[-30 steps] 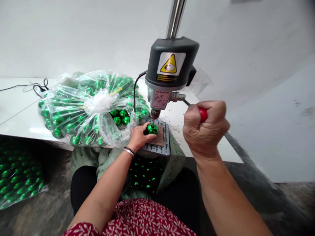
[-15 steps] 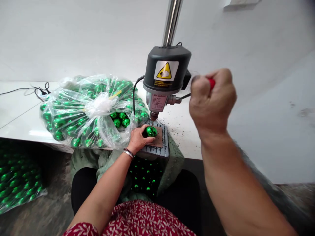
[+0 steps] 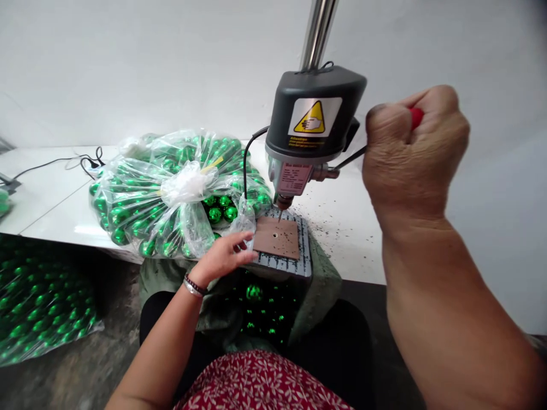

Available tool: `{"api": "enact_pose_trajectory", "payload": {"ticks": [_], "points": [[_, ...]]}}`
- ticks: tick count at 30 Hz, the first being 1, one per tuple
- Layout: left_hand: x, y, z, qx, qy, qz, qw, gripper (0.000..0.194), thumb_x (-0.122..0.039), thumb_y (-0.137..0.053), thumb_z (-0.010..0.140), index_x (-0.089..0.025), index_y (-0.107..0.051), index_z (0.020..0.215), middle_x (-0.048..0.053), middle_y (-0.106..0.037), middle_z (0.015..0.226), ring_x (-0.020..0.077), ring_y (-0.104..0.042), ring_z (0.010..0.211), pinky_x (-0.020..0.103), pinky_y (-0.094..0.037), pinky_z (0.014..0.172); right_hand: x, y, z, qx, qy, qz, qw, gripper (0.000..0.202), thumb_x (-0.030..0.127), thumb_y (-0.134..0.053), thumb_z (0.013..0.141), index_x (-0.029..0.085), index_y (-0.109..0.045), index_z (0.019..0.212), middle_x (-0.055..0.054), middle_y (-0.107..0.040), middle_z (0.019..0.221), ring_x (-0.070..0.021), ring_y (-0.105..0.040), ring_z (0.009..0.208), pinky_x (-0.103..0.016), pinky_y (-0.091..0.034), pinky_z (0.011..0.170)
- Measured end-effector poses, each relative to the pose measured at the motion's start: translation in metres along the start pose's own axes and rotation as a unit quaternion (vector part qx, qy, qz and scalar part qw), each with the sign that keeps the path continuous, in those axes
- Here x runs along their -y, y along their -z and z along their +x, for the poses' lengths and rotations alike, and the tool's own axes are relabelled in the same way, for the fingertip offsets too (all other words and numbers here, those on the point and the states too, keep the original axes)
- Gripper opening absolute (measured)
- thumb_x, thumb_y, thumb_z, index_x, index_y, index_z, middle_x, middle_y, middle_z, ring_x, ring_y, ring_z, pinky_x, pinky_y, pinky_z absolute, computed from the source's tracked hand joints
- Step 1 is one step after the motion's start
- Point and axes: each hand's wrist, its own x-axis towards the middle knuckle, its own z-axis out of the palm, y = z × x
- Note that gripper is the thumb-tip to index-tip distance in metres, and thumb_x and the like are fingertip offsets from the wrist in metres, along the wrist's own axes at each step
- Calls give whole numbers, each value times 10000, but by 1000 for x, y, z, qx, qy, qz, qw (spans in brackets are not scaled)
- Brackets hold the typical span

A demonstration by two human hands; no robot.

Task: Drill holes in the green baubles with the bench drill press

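Observation:
My right hand (image 3: 416,154) is wrapped round the red-knobbed feed lever (image 3: 352,156) of a small bench drill (image 3: 318,122). The thin drill bit (image 3: 280,216) points down over a brown board (image 3: 284,242) with a small hole, lying on the drill's slotted base (image 3: 305,245). Beside the board's left edge, my left hand (image 3: 224,256) is open with fingers apart, holding nothing. Below the base front, a shiny green ball (image 3: 254,292) shows above several others in the dark space between my legs.
A clear plastic bag (image 3: 188,185) full of green balls lies on the white table (image 3: 55,193), left of the drill. Another bag of green balls (image 3: 43,302) sits on the floor at left. A black cable (image 3: 47,165) crosses the table; dark shavings dot its surface.
My left hand has let go of the green ball, which has left the board, and moved slightly left and down. My right hand still grips the lever. The view has shifted.

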Motion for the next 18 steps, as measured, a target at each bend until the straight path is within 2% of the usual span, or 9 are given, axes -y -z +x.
{"api": "enact_pose_trajectory", "payload": {"ticks": [3, 4, 5, 8, 10, 13, 18], "points": [[8, 9, 31, -172, 85, 49, 980, 348, -240, -499, 886, -160, -649, 1190, 106, -701, 1151, 222, -646, 1039, 340, -486, 951, 1, 0, 0, 6, 7, -5, 1000, 293, 367, -457, 884, 184, -383, 667, 67, -341, 615, -25, -315, 598, -262, -260, 630], [11, 13, 43, -203, 107, 88, 969, 360, -180, -469, 881, -143, -643, 1194, 124, -686, 1184, 235, -630, 1087, 348, -469, 976, 1, 1, 0, 7, 3, -2, 1000, 291, 363, -458, 883, 183, -385, 666, 66, -345, 615, -25, -322, 598, -263, -263, 633], [14, 15, 54, -207, 125, 137, 961, 380, -132, -462, 861, -131, -637, 1199, 144, -668, 1217, 253, -615, 1123, 361, -455, 993, 1, 1, 0, 6, -3, 0, 1000, 285, 351, -463, 882, 182, -385, 666, 67, -349, 614, -26, -327, 597, -262, -268, 634], [21, 20, 79, -115, 149, 247, 951, 420, -109, -496, 811, -135, -623, 1210, 175, -627, 1276, 303, -602, 1144, 389, -453, 974, 0, 0, 0, 7, -12, 3, 1000, 252, 306, -486, 878, 174, -401, 681, 65, -379, 615, -27, -343, 598, -248, -284, 630], [25, 21, 86, -59, 139, 275, 949, 421, -143, -507, 807, -183, -611, 1213, 148, -609, 1304, 298, -613, 1124, 368, -469, 927, -2, 0, 0, 6, -2, 2, 1000, 237, 304, -494, 878, 168, -418, 700, 65, -399, 617, -27, -349, 599, -236, -289, 623], [30, 23, 88, -31, 131, 294, 946, 435, -186, -510, 812, -234, -572, 1241, 115, -604, 1313, 278, -621, 1107, 337, -477, 880, -2, 1, 0, 0, 10, 1, 1000, 207, 269, -501, 871, 166, -414, 714, 72, -402, 605, -21, -333, 587, -220, -291, 613], [40, 30, 82, 9, 112, 287, 951, 545, -169, -571, 748, -165, -530, 1292, 150, -641, 1238, 272, -611, 1113, 324, -466, 920, 4, 1, 0, 12, -29, -13, 999, 208, 179, -533, 836, 168, -383, 692, 81, -381, 590, -19, -316, 583, -215, -283, 619]]}}
